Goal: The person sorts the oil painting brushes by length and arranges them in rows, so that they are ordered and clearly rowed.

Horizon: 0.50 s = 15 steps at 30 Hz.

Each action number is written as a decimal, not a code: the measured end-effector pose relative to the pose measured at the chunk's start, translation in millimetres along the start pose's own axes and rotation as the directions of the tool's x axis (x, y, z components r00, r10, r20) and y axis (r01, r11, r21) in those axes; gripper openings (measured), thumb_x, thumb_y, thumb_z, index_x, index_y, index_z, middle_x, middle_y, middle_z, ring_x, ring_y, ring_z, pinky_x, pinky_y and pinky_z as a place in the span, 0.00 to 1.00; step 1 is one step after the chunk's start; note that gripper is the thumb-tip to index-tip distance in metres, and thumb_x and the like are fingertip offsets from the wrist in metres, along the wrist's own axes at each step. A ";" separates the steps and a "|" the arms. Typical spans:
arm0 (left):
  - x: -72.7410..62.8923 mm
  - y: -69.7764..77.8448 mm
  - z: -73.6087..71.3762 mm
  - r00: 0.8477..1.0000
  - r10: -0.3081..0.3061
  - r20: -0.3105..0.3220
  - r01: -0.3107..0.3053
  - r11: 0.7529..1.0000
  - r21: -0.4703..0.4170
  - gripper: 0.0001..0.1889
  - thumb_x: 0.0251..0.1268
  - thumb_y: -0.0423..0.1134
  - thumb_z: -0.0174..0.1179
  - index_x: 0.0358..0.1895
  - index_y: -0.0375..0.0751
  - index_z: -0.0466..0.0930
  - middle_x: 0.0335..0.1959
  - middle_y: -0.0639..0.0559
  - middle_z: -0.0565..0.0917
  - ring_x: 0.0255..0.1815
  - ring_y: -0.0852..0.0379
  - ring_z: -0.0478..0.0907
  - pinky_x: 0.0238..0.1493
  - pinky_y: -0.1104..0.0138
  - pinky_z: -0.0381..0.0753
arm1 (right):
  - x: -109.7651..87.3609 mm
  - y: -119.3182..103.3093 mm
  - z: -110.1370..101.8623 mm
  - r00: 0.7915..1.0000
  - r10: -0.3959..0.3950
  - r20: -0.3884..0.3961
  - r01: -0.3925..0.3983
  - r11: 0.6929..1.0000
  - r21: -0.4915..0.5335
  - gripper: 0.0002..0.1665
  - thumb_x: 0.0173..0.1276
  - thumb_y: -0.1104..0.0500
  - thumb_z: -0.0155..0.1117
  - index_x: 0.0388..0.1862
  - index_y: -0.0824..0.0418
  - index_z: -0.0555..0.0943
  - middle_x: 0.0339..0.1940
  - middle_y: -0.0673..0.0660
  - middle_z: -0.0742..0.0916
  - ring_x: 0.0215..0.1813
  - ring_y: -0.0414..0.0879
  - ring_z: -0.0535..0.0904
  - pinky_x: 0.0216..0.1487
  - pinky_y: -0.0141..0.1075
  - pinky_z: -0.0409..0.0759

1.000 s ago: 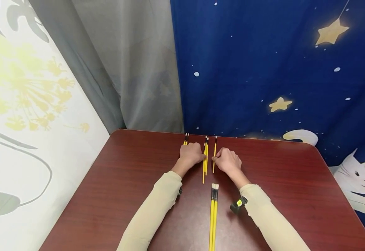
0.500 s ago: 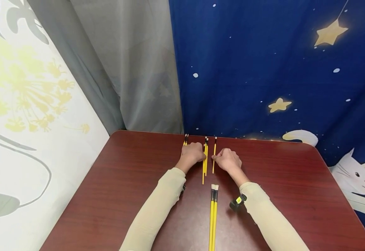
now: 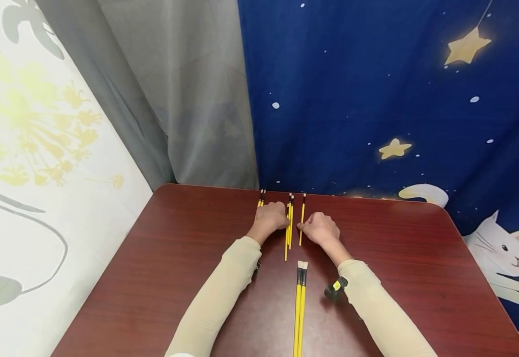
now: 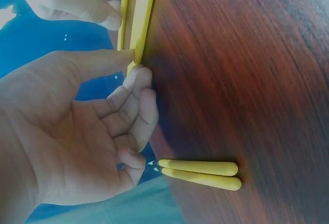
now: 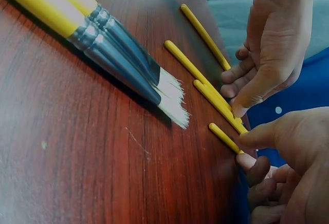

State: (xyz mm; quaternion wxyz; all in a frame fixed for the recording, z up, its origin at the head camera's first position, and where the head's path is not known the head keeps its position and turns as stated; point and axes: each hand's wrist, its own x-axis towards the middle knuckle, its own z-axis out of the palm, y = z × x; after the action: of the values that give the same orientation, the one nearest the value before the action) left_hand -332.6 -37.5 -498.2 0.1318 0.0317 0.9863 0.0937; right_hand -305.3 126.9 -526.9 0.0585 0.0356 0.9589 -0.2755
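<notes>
My left hand (image 3: 270, 216) pinches a bunch of slim yellow paintbrushes (image 3: 290, 235) between thumb and index finger, near the table's far edge. In the left wrist view its other fingers curl loosely beside the handles (image 4: 143, 18). Just to the right, my right hand (image 3: 321, 228) pinches a single slim paintbrush (image 3: 301, 237) with thumb and index finger; its short handle end (image 5: 222, 135) shows in the right wrist view. All these brushes point their dark ferrules and pale bristles away from me. Another slim pair (image 3: 261, 199) lies left of my left hand, partly hidden by it.
Two larger yellow paintbrushes (image 3: 300, 307) lie side by side on the reddish-brown table (image 3: 161, 267), nearer to me between my forearms. Their white bristles (image 5: 172, 103) point toward the slim ones. A grey and blue curtain (image 3: 331, 99) hangs behind the table's far edge.
My left wrist has swung slightly to the right while its fingers stay at the bunch. The right hand and the brushes keep their places; the head view has shifted a little.
</notes>
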 end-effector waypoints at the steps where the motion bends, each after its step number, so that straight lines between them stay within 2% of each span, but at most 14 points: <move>1: -0.9 -0.2 -0.5 1.000 0.000 -0.008 0.000 1.000 -0.003 0.12 0.68 0.49 0.65 0.43 0.46 0.88 0.35 0.50 0.88 0.33 0.52 0.82 0.49 0.54 0.85 | 0.3 0.1 0.2 1.000 0.000 0.002 0.000 1.000 0.003 0.19 0.67 0.42 0.74 0.22 0.50 0.86 0.24 0.51 0.87 0.31 0.51 0.82 0.30 0.43 0.73; 5: -3.1 -0.8 -1.4 0.999 0.000 -0.035 0.000 1.000 -0.012 0.11 0.68 0.49 0.65 0.40 0.46 0.87 0.34 0.50 0.87 0.32 0.52 0.81 0.47 0.54 0.85 | 1.8 1.1 0.7 1.000 -0.006 0.017 0.005 1.000 0.013 0.18 0.66 0.42 0.75 0.22 0.51 0.86 0.24 0.51 0.87 0.31 0.51 0.82 0.30 0.43 0.73; 15: -2.3 1.0 1.9 0.999 -0.001 -0.041 0.000 1.000 -0.031 0.11 0.67 0.49 0.64 0.39 0.45 0.86 0.33 0.49 0.86 0.31 0.51 0.80 0.45 0.54 0.84 | 0.4 2.3 1.1 1.000 0.001 0.003 -0.001 1.000 0.004 0.19 0.66 0.43 0.75 0.21 0.51 0.85 0.24 0.51 0.87 0.31 0.50 0.83 0.30 0.43 0.73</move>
State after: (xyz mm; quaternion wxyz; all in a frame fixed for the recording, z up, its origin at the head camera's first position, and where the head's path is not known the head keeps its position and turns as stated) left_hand -329.9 -36.4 -499.3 0.1122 0.0276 0.9872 0.1097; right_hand -305.3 128.3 -529.1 0.0599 0.0357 0.9582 -0.2774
